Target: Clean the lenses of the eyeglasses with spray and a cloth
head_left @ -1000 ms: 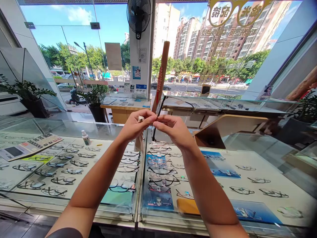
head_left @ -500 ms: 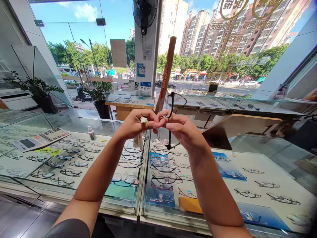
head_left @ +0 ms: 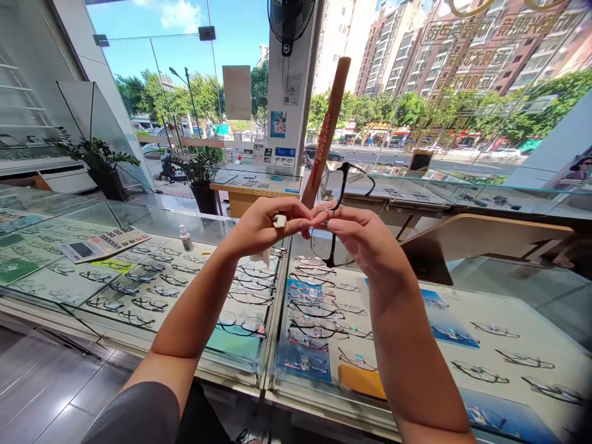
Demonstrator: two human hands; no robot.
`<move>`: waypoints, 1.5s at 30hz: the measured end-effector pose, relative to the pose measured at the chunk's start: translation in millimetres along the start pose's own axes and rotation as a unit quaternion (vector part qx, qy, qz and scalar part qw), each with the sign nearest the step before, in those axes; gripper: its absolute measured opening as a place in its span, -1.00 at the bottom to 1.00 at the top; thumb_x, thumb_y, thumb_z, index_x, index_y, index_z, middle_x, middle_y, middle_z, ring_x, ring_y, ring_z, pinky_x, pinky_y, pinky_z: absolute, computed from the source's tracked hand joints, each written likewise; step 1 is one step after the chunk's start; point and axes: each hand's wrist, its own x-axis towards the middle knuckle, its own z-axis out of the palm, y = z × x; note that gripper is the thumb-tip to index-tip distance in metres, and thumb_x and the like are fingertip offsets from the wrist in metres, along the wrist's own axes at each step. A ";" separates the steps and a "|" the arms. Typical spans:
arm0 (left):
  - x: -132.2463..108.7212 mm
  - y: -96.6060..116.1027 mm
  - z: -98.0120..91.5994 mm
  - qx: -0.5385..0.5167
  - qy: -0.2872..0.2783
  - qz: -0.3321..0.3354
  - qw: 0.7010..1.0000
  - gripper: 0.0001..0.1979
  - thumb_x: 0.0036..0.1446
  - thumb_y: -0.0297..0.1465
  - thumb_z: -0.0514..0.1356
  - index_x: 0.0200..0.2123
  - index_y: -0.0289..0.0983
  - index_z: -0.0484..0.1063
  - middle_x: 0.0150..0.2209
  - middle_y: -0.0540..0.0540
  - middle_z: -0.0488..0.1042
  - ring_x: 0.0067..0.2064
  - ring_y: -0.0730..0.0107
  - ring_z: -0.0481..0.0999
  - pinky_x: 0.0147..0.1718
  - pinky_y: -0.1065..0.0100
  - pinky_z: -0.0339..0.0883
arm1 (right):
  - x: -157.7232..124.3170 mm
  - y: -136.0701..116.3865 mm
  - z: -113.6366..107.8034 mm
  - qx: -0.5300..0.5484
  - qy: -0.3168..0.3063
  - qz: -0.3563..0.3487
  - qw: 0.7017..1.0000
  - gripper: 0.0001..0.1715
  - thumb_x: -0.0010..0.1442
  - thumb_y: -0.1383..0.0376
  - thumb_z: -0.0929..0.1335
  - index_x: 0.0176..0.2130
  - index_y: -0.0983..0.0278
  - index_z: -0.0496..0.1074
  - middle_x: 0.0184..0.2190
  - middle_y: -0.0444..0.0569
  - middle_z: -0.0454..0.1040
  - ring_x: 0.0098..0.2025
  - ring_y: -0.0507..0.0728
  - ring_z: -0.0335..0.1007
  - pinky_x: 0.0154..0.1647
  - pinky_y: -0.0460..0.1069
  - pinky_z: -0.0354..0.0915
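Held upright between my fingertips is a pair of eyeglasses [head_left: 341,185] with a dark frame and clear lenses, one lens above the other. My right hand [head_left: 377,243] pinches it near the middle, thumb and fingers closed. My left hand [head_left: 254,225] is closed around a bunched whitish cloth [head_left: 279,221], and its fingertips meet the right hand's at the glasses. Part of the cloth hangs below the left hand. Just how the left fingertips touch the frame is hidden.
Below me, glass display counters [head_left: 272,345] hold rows of eyeglasses. A calculator [head_left: 106,242] and a small white bottle [head_left: 185,237] are at the left. Behind my hands rises a brown flower-decorated stick [head_left: 330,117]. A wooden-edged board [head_left: 462,237] stands at the right.
The scene has shifted to the right in the picture, as my view turned slightly left. Both hands still hold the glasses and cloth; the glasses are tilted a little more.
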 end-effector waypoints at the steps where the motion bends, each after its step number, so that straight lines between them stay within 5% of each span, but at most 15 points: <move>1: -0.3 0.5 0.9 0.028 0.004 0.003 1.000 -0.81 0.41 -0.26 0.32 -0.16 -0.27 0.61 -0.33 -0.10 0.70 -0.30 0.44 0.63 -0.30 0.38 0.44 | 0.1 0.1 -0.1 -0.012 0.011 0.000 1.000 -0.85 0.26 0.15 0.51 -0.22 0.05 0.76 -0.11 -0.07 0.64 0.15 0.26 0.49 0.42 0.24 0.29; 6: -2.4 -2.1 10.3 0.190 0.079 0.038 0.978 -0.95 0.31 -0.43 0.31 -0.19 -0.25 0.60 -0.38 0.00 0.67 -0.40 0.52 0.56 -0.38 0.42 0.35 | 1.2 -2.6 4.8 -0.054 0.063 0.001 0.997 -0.85 0.23 0.13 0.53 -0.23 0.08 0.76 -0.17 -0.06 0.67 0.04 0.22 0.54 0.24 0.18 0.42; 11: -4.0 -4.6 14.5 0.246 0.112 0.055 0.961 -0.95 0.21 -0.49 0.34 -0.26 -0.25 0.58 -0.42 0.06 0.61 -0.45 0.56 0.47 -0.42 0.44 0.27 | 1.4 -2.8 9.2 -0.084 0.072 -0.017 0.994 -0.84 0.23 0.11 0.55 -0.23 0.11 0.75 -0.20 -0.08 0.64 -0.06 0.16 0.54 0.11 0.12 0.46; 20: -2.8 -5.6 11.1 0.140 0.129 0.036 0.981 -0.91 0.20 -0.53 0.31 -0.37 -0.27 0.54 -0.54 0.11 0.44 -0.51 0.59 0.29 -0.48 0.46 0.16 | 3.0 4.2 12.5 -0.039 0.067 -0.009 0.997 -0.80 0.22 0.09 0.58 -0.20 0.11 0.75 -0.17 -0.07 0.67 -0.04 0.17 0.56 0.18 0.17 0.46; 25: -14.8 -14.3 11.5 0.063 0.182 0.008 0.981 -0.89 0.19 -0.46 0.33 -0.40 -0.25 0.50 -0.53 0.08 0.45 -0.52 0.56 0.36 -0.51 0.45 0.16 | 6.7 8.7 21.4 -0.007 0.028 -0.005 1.000 -0.73 0.22 0.03 0.59 -0.14 0.08 0.76 -0.14 -0.06 0.70 0.00 0.20 0.59 0.24 0.20 0.44; 34: -74.8 -20.9 1.5 0.016 0.247 -0.111 0.962 -0.82 0.17 -0.28 0.32 -0.39 -0.23 0.45 -0.53 0.10 0.33 -0.53 0.53 0.23 -0.52 0.43 0.11 | 10.2 15.5 47.5 -0.009 -0.050 0.018 0.999 -0.71 0.23 0.07 0.55 -0.09 0.10 0.77 -0.12 -0.03 0.71 -0.01 0.18 0.57 0.16 0.16 0.46; 38: -114.5 -31.4 -24.9 0.040 0.225 -0.268 0.936 -0.78 0.17 -0.22 0.17 -0.45 -0.18 0.29 -0.57 0.11 0.11 -0.54 0.47 0.08 -0.53 0.38 -0.01 | 9.9 13.5 39.5 -0.030 -0.043 0.017 0.998 -0.75 0.27 0.07 0.53 -0.15 0.12 0.77 -0.10 -0.01 0.73 0.02 0.20 0.60 0.21 0.17 0.44; 45: -190.4 -69.9 -78.4 0.117 0.200 -0.392 0.890 -0.53 0.19 -0.03 0.25 -0.57 -0.21 0.27 -0.61 0.06 0.17 -0.53 0.47 0.10 -0.51 0.38 -0.03 | 10.0 12.5 20.7 -0.046 -0.034 0.014 0.998 -0.73 0.30 0.04 0.52 -0.13 0.12 0.78 -0.10 -0.01 0.74 0.02 0.22 0.60 0.26 0.20 0.40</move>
